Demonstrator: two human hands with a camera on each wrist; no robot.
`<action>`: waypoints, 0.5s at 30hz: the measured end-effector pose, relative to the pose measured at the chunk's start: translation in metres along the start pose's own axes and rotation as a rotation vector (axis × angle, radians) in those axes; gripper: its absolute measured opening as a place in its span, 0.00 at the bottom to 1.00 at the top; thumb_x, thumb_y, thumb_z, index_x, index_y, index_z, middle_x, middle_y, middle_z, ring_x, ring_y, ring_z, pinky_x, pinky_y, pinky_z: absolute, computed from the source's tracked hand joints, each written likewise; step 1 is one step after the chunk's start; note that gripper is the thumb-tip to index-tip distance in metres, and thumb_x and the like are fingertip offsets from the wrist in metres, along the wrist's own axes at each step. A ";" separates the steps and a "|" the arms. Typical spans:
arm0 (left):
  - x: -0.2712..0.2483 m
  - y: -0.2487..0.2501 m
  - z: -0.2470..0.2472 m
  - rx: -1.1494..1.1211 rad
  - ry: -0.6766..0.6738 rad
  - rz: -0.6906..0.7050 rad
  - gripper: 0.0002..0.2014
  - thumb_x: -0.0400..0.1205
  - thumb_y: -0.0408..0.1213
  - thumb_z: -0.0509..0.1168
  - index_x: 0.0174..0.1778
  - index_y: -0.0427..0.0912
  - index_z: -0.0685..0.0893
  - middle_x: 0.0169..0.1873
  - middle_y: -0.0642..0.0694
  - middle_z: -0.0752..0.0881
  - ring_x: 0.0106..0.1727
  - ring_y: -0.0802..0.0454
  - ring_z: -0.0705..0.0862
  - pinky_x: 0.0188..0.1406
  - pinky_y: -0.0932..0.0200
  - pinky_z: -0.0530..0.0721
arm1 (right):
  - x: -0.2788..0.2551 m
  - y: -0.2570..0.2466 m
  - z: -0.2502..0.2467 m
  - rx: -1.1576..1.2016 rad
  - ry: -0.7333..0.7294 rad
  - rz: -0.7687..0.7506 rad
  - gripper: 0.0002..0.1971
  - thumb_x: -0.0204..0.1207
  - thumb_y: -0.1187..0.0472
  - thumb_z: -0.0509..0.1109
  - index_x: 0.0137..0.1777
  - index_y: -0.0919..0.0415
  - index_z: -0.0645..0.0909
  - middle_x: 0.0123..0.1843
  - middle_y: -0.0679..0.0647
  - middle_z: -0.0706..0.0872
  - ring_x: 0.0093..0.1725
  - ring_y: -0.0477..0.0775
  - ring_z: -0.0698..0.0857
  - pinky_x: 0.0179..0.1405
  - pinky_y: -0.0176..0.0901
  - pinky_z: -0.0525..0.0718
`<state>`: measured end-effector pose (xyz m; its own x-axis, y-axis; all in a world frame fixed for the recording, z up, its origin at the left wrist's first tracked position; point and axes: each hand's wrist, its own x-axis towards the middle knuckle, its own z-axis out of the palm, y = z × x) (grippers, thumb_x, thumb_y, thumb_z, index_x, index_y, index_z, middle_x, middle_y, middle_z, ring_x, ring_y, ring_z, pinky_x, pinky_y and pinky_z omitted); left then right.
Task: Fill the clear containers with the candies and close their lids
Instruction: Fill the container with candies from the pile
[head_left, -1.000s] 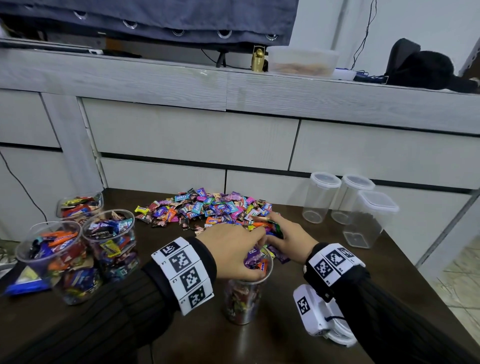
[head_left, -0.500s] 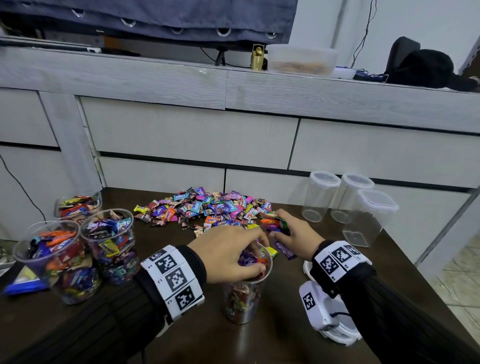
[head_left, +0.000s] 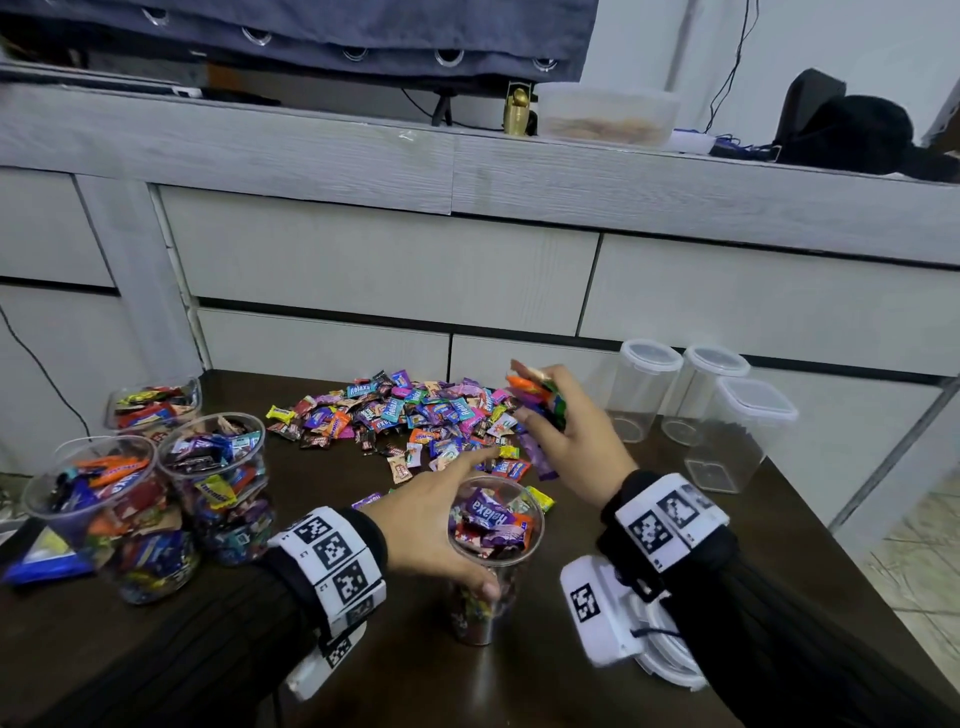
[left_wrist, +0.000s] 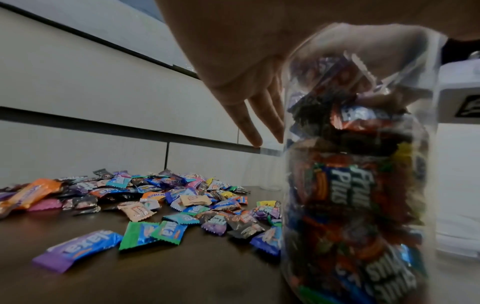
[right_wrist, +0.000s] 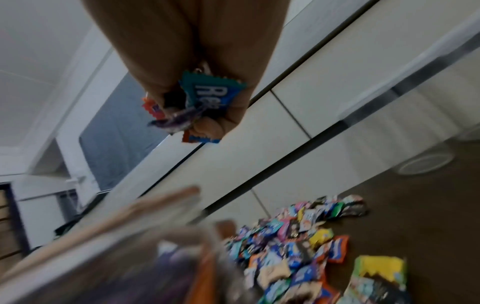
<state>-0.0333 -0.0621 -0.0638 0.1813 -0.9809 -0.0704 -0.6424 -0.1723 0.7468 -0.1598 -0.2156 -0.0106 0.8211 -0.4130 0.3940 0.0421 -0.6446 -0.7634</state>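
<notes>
Three lidless containers (head_left: 140, 514) packed with candies at the desk's (head_left: 519, 686) left; three lidded empty ones (head_left: 737, 431) at the right. Nearly full open container (head_left: 493, 561) front centre, steadied by left hand (head_left: 431, 525), thumb curled on its wall. Just above and behind it, right hand (head_left: 582, 441) clutching a bunch of candies (head_left: 535, 395).

I am seeing black ribbed sleeves (head_left: 171, 654) reaching both wrists, each wearing a white band (head_left: 332, 558) printed with square black markers, with a white camera housing (head_left: 602, 608) hanging beneath the right wrist.
</notes>
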 end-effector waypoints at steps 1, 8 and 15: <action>0.001 -0.001 0.001 0.007 0.015 -0.001 0.65 0.55 0.56 0.85 0.82 0.62 0.49 0.72 0.61 0.75 0.72 0.65 0.73 0.76 0.64 0.68 | -0.004 -0.003 0.010 0.025 0.004 -0.022 0.07 0.81 0.64 0.65 0.56 0.56 0.71 0.33 0.52 0.81 0.25 0.44 0.80 0.25 0.35 0.80; 0.000 0.003 0.000 0.113 0.080 0.033 0.51 0.56 0.62 0.82 0.72 0.45 0.68 0.65 0.53 0.80 0.67 0.58 0.79 0.70 0.53 0.77 | -0.025 0.006 0.045 -0.182 -0.027 -0.250 0.12 0.80 0.64 0.66 0.62 0.64 0.76 0.58 0.52 0.77 0.57 0.43 0.75 0.59 0.29 0.70; 0.002 0.004 0.003 0.040 0.109 0.086 0.36 0.56 0.63 0.79 0.59 0.63 0.74 0.55 0.72 0.82 0.60 0.72 0.80 0.63 0.71 0.76 | -0.029 0.012 0.038 -0.199 -0.101 -0.260 0.14 0.80 0.62 0.66 0.65 0.61 0.74 0.60 0.52 0.77 0.60 0.45 0.76 0.61 0.33 0.71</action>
<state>-0.0382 -0.0656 -0.0630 0.2029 -0.9769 0.0668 -0.6876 -0.0936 0.7200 -0.1613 -0.1865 -0.0504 0.8500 -0.1587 0.5022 0.1541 -0.8369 -0.5252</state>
